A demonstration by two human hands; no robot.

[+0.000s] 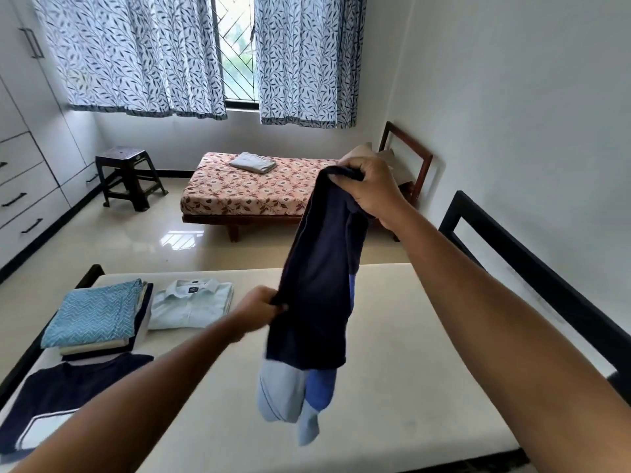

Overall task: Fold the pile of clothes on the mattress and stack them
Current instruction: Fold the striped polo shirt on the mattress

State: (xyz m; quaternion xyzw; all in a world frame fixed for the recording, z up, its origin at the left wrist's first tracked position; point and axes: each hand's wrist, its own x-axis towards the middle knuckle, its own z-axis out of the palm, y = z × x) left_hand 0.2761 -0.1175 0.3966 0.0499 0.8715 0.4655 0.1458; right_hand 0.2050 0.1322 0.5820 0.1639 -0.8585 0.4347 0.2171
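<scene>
A navy garment with light blue and mid blue panels (317,285) hangs in the air above the cream mattress (392,353). My right hand (370,186) grips its top end, raised high. My left hand (257,310) pinches its left edge lower down. The bottom of the garment dangles free above the mattress. On the mattress's left side lie a folded stack topped by a teal zigzag cloth (95,315), a folded pale blue shirt (193,303), and a folded navy shirt with a white stripe (61,394).
A black bed frame rail (532,268) runs along the right wall. Across the shiny floor stands a second bed with a floral mattress (246,189) and a folded cloth (252,162). A dark stool (128,175) and white drawers (24,186) are at the left.
</scene>
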